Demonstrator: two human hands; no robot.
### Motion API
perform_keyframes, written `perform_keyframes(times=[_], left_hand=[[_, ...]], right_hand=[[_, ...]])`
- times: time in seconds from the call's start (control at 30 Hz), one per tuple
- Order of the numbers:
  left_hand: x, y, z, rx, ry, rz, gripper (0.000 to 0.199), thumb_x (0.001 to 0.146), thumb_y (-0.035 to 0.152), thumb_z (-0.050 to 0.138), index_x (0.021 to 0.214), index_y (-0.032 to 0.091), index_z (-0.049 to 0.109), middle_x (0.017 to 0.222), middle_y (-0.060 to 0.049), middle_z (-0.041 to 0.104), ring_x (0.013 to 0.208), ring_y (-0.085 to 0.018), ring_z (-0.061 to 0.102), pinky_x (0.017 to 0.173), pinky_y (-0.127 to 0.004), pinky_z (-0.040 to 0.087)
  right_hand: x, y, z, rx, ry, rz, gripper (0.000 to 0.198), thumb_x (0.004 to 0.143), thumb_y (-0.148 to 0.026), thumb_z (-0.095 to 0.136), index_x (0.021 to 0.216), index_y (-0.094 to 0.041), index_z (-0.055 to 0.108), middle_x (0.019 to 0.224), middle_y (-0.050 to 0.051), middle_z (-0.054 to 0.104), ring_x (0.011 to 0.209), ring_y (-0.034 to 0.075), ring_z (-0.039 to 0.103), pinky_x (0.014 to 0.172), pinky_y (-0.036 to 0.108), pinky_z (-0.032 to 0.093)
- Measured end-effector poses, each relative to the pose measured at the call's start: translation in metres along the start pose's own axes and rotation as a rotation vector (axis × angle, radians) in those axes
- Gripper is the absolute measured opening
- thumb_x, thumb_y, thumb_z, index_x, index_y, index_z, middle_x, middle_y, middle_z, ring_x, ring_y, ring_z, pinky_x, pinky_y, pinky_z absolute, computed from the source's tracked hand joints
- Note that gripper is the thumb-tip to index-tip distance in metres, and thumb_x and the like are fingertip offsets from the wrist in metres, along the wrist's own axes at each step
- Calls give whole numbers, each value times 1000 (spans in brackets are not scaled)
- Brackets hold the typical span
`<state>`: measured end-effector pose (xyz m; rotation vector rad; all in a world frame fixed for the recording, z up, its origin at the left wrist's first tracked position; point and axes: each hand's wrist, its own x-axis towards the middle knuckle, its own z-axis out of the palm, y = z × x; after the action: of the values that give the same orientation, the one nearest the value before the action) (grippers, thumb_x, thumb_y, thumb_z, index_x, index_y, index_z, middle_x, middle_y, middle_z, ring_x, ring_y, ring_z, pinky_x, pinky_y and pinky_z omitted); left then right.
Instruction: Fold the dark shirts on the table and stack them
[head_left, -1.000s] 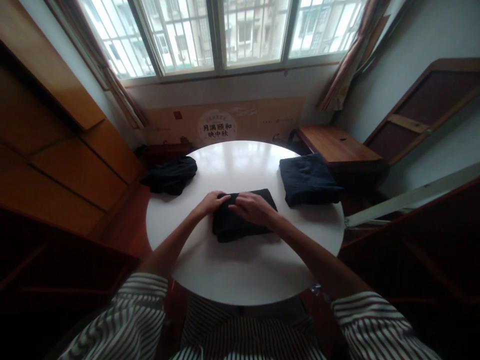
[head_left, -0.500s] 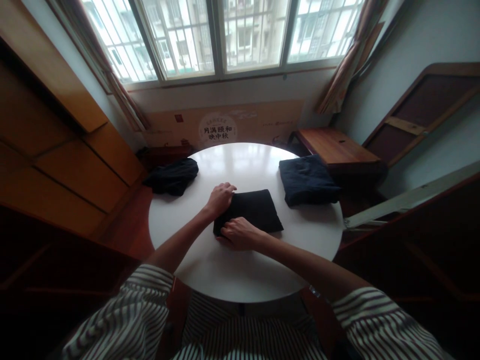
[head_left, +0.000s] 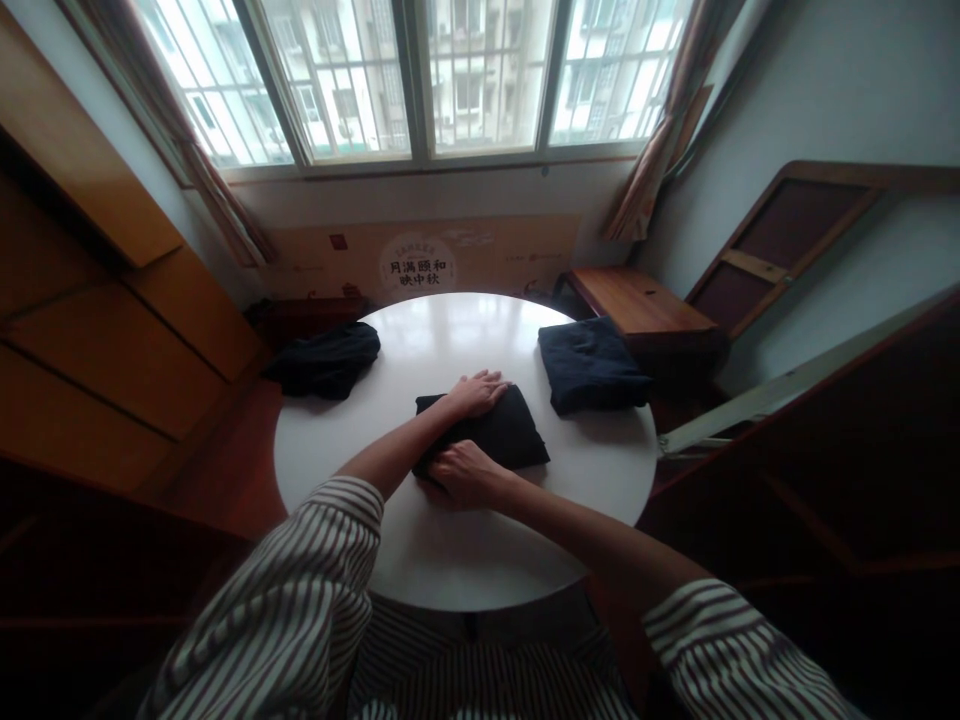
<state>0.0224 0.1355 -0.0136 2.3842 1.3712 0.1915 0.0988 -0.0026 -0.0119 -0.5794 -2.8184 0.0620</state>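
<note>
A black folded garment (head_left: 514,435) lies near the middle of the round white table (head_left: 450,560). My left hand (head_left: 480,392) rests flat across the garment's far part, fingers stretched out to the right. Closer to me, my right hand (head_left: 466,475) has its fingers curled round the near left edge of the garment. What kind of garment it is cannot be made out. My left forearm and wrist cover part of its left side.
A dark folded garment (head_left: 592,365) sits at the table's right edge. Another dark garment (head_left: 326,360), looser, hangs slightly over the left edge. Beyond the table stand a low wooden table (head_left: 637,305) and a window (head_left: 420,80). An orange cabinet (head_left: 90,330) is on the left.
My left hand has slid right from the garment's far left corner onto its far part, fingers now flatter. My right hand stays at the near left edge. The whole view has shifted slightly.
</note>
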Motion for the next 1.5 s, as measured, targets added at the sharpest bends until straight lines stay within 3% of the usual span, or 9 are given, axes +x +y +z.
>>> perform_keyframes(times=[0.2,0.37,0.5,0.63,0.9,1.1,1.2,1.33,1.5], left_hand=[[-39,-19,-22,-133,409,-49,43,102,36,35,114,16,71,117,-12,71,111,-23,65,101,-33,46],[-101,-53,-35,-139,354,-233,54,81,64,64,101,16,74,97,-11,74,91,-27,68,82,-34,51],[-116,-61,-35,-380,155,-346,60,58,69,79,84,15,71,80,-6,70,77,-23,65,64,-30,49],[-115,-41,-43,-551,146,-208,58,55,57,85,91,17,64,78,0,64,73,-18,61,60,-25,46],[-121,15,-95,-693,217,149,66,59,49,87,114,22,63,89,0,68,78,-16,63,65,-23,46],[-119,-18,-85,-1191,-83,-108,94,79,90,28,104,12,74,92,-18,75,92,-32,70,80,-43,53],[-109,-21,-59,-1244,-42,-194,111,75,94,6,104,11,75,87,-19,75,97,-34,70,82,-45,53],[-76,-3,-49,-1252,129,-136,115,74,93,-1,119,14,69,97,-17,75,104,-34,67,87,-47,51],[6,38,-64,-1314,226,-64,85,87,84,21,123,20,63,107,-11,72,101,-27,67,87,-42,53]], right_hand=[[-16,38,-31,98,163,149,39,101,-34,43,73,-17,64,72,6,66,61,15,56,61,28,36],[-33,113,-45,128,352,549,26,96,-35,54,88,-16,69,94,12,67,90,23,63,84,34,47],[-32,151,-39,329,172,579,44,82,-37,73,117,-11,67,119,18,66,113,28,62,100,38,46],[-17,154,-55,459,-19,494,57,72,-46,80,118,-14,68,121,14,68,112,27,63,98,35,48],[10,117,-127,645,-419,271,44,65,-51,82,88,-15,70,71,-3,65,68,15,60,61,24,44],[-33,113,-144,1069,-77,397,40,70,-45,80,94,-14,70,81,0,69,71,15,63,66,26,51],[-59,121,-135,1236,135,562,42,66,-41,83,98,-15,70,87,2,72,74,17,66,72,30,55],[-82,138,-128,1386,400,772,48,70,-38,81,112,-20,65,98,6,74,81,23,71,81,39,59],[-98,189,-144,1362,730,903,42,77,-33,74,114,-19,62,97,9,74,86,27,72,81,46,61]])
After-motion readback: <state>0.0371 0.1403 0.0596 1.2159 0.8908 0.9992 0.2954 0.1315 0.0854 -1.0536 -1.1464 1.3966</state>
